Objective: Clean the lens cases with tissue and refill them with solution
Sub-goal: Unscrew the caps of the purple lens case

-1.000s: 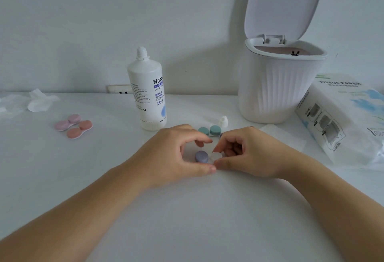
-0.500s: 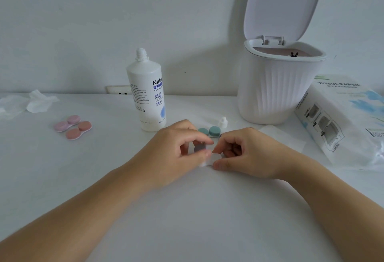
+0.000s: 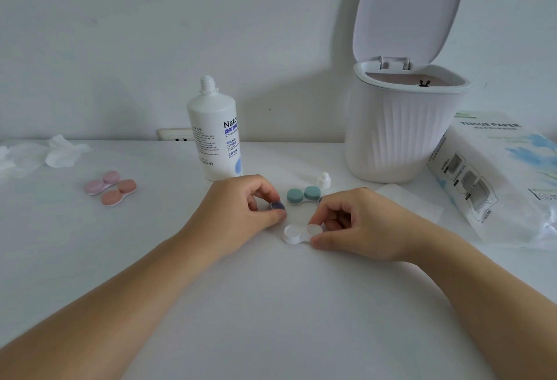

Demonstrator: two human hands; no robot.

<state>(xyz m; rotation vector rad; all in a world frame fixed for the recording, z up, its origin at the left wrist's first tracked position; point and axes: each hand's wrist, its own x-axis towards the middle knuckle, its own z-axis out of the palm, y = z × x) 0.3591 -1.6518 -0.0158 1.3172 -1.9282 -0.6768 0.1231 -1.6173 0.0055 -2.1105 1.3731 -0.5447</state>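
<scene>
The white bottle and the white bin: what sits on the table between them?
In the head view, a small white cap lies between the bottle and the bin, with a green lens case just nearer.

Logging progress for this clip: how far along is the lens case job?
Early. In hand: the left hand pinches a purple cap just off the white lens case, which the right hand steadies by its other well; both wells are uncapped. Left: wiping with the flat tissue sheet, refilling from the uncapped white solution bottle, recapping. The teal case and the two pink cases sit closed; whether they are done is unclear.
</scene>
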